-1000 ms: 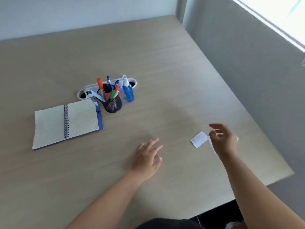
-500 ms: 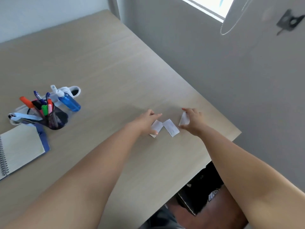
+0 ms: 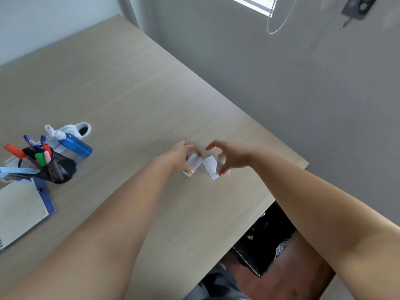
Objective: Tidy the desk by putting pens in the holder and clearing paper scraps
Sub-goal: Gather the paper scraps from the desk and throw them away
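Note:
Two white paper scraps lie side by side near the desk's right edge. My left hand [image 3: 178, 156] pinches the left paper scrap [image 3: 193, 163], thumb on its near corner. My right hand [image 3: 232, 158] curls over the right side of the middle paper scrap [image 3: 210, 166], thumb at its near corner, and a third white scrap [image 3: 221, 158] shows inside its fingers. The black mesh pen holder [image 3: 56, 169] stands at the far left, filled with several pens and markers [image 3: 41, 158].
A blue spray bottle [image 3: 74, 145] and a white cable grommet [image 3: 81, 128] sit behind the holder. A light blue stapler [image 3: 13, 171] and an open spiral notebook [image 3: 20, 213] lie at the left edge. A box lined with a black bag [image 3: 265, 239] sits below the desk edge [image 3: 281, 192].
My view has swung right. My left hand crossed the desk to the scraps and closed on one. My right hand has shifted onto the middle scrap, fingers more curled.

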